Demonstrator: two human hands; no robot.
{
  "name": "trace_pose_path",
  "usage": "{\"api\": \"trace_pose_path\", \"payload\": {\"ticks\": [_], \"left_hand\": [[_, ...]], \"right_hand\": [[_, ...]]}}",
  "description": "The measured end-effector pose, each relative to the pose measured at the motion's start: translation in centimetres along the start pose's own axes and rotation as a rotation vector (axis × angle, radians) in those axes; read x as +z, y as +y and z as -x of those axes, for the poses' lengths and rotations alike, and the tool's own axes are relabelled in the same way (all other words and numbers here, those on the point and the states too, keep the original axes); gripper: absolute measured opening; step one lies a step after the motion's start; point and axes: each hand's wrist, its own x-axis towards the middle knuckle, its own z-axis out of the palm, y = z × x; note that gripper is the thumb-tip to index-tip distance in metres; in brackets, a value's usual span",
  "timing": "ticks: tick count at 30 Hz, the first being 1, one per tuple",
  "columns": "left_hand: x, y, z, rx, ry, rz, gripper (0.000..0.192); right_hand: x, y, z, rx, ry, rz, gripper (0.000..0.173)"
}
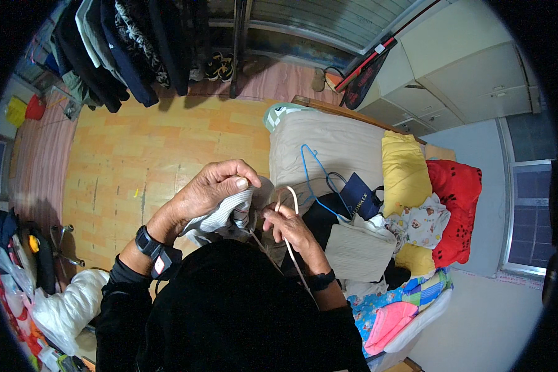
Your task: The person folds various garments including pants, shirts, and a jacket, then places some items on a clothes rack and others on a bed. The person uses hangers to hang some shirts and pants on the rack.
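My left hand point(218, 186) pinches the edge of a grey-and-white striped garment point(223, 216), which hangs down in front of my body. To its right, my right hand point(290, 225) holds a pale clothes hanger point(294, 195) near its hook. The hanger's lower part runs down beside my black top and is partly hidden. On the bed, beyond my right hand, lies a blue hanger point(307, 174), with a dark blue paper bag point(359, 197) beside it. A folded light grey cloth point(359, 251) lies to the right of my right wrist.
The bed point(330, 130) carries a yellow quilt point(404, 172), a red blanket point(453, 209) and a pink cloth point(390, 325). Dark clothes point(135, 60) hang on a rack at the upper left. White plastic-wrapped bedding point(72, 302) sits at the lower left, near a metal-legged stand point(63, 244).
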Motion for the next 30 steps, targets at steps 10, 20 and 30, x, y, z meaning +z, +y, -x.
{"api": "trace_pose_path", "payload": {"ticks": [10, 20, 30], "left_hand": [[0.4, 0.5, -0.6, 0.035, -0.029, -0.151, 0.043], [0.3, 1.1, -3.3, 0.046, 0.364, -0.369, 0.05], [-0.9, -1.3, -3.1, 0.145, 0.59, -0.992, 0.023]], "right_hand": [[-4.3, -4.1, -2.6, -0.145, 0.226, -0.567, 0.022], [-5.6, -14.2, -2.9, -0.657, 0.355, -0.82, 0.029], [-1.7, -20.0, 2.2, -0.953, 0.418, -0.804, 0.032]]}}
